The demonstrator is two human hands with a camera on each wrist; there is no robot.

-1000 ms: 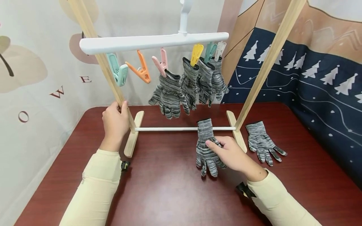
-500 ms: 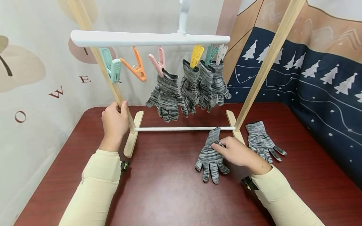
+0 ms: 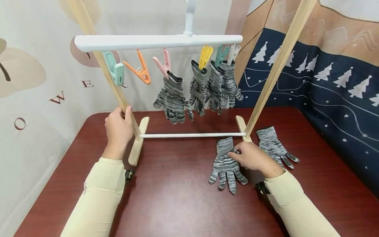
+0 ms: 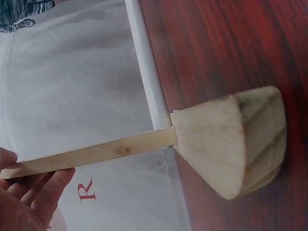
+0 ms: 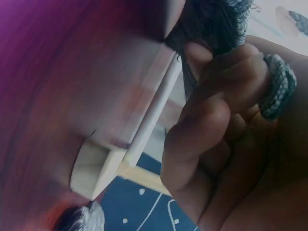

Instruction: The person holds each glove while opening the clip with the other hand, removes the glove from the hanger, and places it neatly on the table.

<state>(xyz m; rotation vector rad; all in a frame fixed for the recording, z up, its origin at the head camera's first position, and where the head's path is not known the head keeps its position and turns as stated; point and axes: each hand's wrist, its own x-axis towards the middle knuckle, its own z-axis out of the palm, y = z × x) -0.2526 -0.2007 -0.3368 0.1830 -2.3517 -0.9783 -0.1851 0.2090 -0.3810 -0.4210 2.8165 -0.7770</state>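
Note:
My left hand [image 3: 119, 130] grips the left wooden post [image 3: 108, 70] of a drying rack just above its foot. The left wrist view shows the fingers and thumb [image 4: 41, 199] around that post. With my right hand [image 3: 251, 158] I pinch a grey striped knit glove [image 3: 225, 168] by its side, below the cuff. Its fingers spread toward me, low over the table; whether it touches the wood is unclear. In the right wrist view, dark knit fabric [image 5: 211, 21] shows at the fingertips. A second such glove [image 3: 272, 143] lies on the table, right of the hand.
A white hanger bar [image 3: 157, 41] carries several clothespins. Grey gloves hang from the pink pin [image 3: 164, 63], yellow pin [image 3: 205, 57], green pin [image 3: 220, 56] and white pin [image 3: 233, 54]. The mint pin [image 3: 115, 69] and orange pin [image 3: 141, 70] hold nothing. A white crossbar [image 3: 189, 135] joins the feet.
My right hand has moved right and slightly toward me with the glove, whose fingers now spread wider. The hanger has swung a little. My left hand stays on the post.

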